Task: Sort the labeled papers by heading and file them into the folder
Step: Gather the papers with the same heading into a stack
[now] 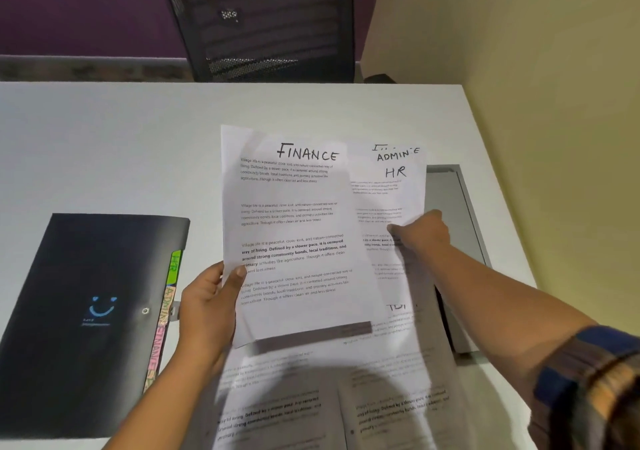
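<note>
My left hand holds a fanned bundle of printed sheets above the table, thumb on the front one. The front sheet is headed FINANCE. Behind it to the right, a sheet headed HR shows, with an ADMIN heading peeking above it. My right hand pinches the right edge of the HR sheet. More printed sheets lie on the table near me. A black expanding folder lies closed at the left, with coloured tabs reading HR, ADMIN and FINANCE along its right edge.
The white table ends at a yellow wall on the right. A grey flat case lies under the papers at the right. A black mesh chair stands beyond the far edge.
</note>
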Available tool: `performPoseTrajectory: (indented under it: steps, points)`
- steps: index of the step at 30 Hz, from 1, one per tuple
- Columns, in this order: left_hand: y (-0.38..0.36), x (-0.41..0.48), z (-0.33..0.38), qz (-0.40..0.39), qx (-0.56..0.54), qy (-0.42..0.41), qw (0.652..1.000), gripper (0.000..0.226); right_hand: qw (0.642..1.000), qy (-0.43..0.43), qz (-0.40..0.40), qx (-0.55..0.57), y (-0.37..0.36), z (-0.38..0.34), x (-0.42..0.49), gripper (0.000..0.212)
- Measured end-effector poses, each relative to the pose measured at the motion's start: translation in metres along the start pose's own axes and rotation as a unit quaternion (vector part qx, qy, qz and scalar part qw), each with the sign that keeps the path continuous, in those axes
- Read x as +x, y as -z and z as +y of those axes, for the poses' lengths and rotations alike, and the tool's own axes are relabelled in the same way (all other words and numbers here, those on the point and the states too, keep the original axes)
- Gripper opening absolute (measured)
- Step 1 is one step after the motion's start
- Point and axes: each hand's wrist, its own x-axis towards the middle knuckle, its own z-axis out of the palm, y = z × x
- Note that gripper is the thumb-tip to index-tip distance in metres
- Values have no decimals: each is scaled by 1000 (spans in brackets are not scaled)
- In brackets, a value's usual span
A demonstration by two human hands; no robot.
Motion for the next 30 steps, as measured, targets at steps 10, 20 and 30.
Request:
performPoseTrajectory:
  steps: [10, 20, 30]
  points:
    - [2, -3, -1, -4, -23, 18, 1000, 19, 964, -32, -12, 265, 3, 10, 10, 15]
    - [4, -5, -6, 6, -18, 17, 1000, 19, 996, -39, -41, 63, -1, -19, 10, 11]
    - [12, -2, -8, 10, -26, 18, 999, 20, 995, 7, -25, 100, 8, -16, 13, 39]
